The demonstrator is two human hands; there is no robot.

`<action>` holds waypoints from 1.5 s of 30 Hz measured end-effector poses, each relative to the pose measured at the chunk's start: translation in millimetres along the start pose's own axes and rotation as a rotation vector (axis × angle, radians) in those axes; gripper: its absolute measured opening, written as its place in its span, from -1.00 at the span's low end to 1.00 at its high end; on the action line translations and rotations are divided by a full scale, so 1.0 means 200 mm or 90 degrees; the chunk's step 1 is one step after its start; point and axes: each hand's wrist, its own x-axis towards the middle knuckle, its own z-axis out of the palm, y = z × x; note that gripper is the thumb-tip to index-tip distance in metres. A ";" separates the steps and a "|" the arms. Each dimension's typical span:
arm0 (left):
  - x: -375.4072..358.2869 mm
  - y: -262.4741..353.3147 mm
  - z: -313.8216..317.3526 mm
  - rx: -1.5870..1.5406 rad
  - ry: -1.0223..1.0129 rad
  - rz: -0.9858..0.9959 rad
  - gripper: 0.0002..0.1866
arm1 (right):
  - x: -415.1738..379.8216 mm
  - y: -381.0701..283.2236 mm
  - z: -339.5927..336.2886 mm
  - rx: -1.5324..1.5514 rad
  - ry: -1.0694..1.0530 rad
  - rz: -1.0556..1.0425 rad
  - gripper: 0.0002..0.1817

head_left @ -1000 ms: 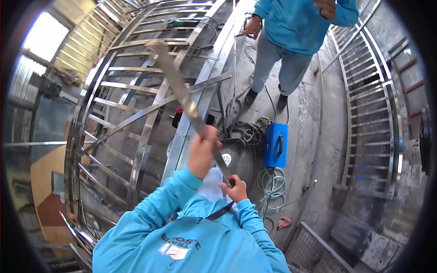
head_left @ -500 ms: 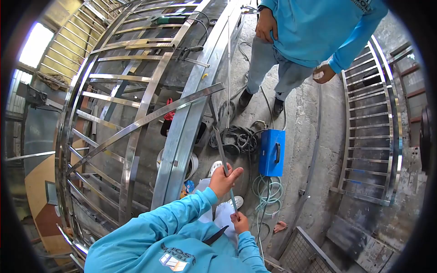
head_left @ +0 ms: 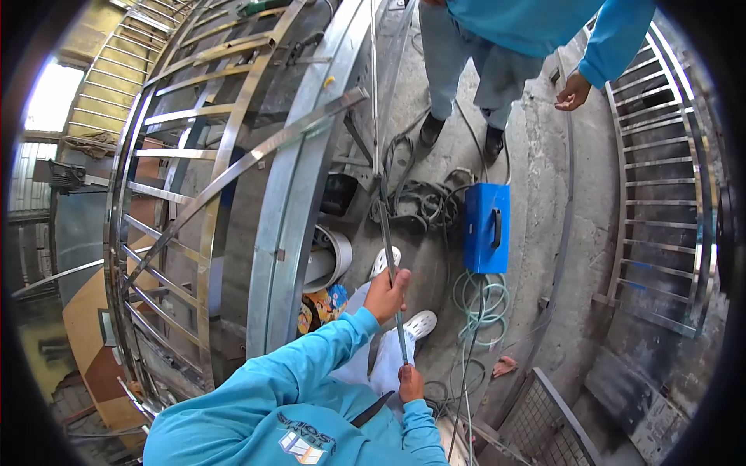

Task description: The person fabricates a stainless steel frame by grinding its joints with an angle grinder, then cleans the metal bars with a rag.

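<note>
One metal bar (head_left: 386,237) lies between my fists, its long axis running forward and away from me: my right hand (head_left: 410,384) is closed on the near end, my left hand (head_left: 385,298) wrapped around it farther out. Around it I count two white clogs (head_left: 420,325), one blue box (head_left: 481,225) and one other person (head_left: 536,27).

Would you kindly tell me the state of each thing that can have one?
Left hand: closed around the metal bar.
Right hand: closed around it, lower down.
Metal bar: held in both hands.
Green hose: coiled.
Dark cables: heaped.
White bucket: uncovered.
Blue box: on the floor.
</note>
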 end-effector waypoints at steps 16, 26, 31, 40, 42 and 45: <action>0.09 0.18 -0.14 -0.087 -0.159 -0.012 -0.34 | -0.12 -0.51 -0.03 -0.071 0.128 0.082 -0.30; 0.08 0.21 -0.13 -0.088 -0.176 -0.009 -0.35 | -0.05 -0.44 -0.02 -0.058 0.130 0.046 -0.27; 0.10 0.19 -0.13 -0.077 -0.169 0.000 -0.36 | -0.01 -0.39 0.00 -0.042 0.118 0.045 -0.24; 0.14 0.12 -0.16 -0.035 -0.153 0.007 -0.42 | 0.11 -0.27 0.06 0.024 0.060 0.053 -0.22; 0.13 0.14 -0.16 -0.136 -0.181 -0.027 -0.38 | 0.10 -0.25 0.08 0.044 0.085 0.070 -0.32; 0.06 0.11 -0.14 -0.305 -0.176 -0.059 -0.34 | 0.05 -0.18 0.06 -0.002 0.125 0.092 -0.48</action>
